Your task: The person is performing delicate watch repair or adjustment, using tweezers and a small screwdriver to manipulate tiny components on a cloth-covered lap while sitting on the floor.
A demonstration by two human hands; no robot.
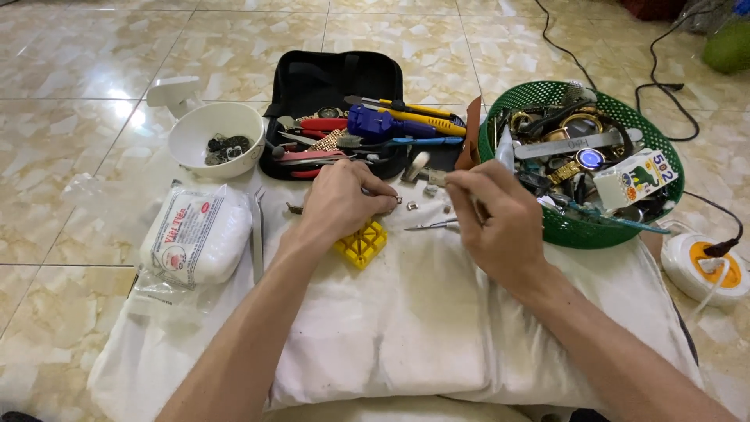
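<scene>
My left hand [341,202] rests on a white cloth [422,312], fingers pinched on a small metal piece near a yellow plastic grid block [362,244]. My right hand [494,219] is raised beside it, fingertips closed on a thin tool, most of it hidden by the fingers. Small metal bits [412,205] lie between the hands. A pair of tweezers [432,226] lies just under my right hand.
An open black tool case [336,82] holds pliers, a cutter and screwdrivers. A white bowl [212,125] of small parts stands left. A green basket [578,230] of watches and a small box sits right. A white packet [195,242], long tweezers [257,234] and a round power socket [707,266] lie nearby.
</scene>
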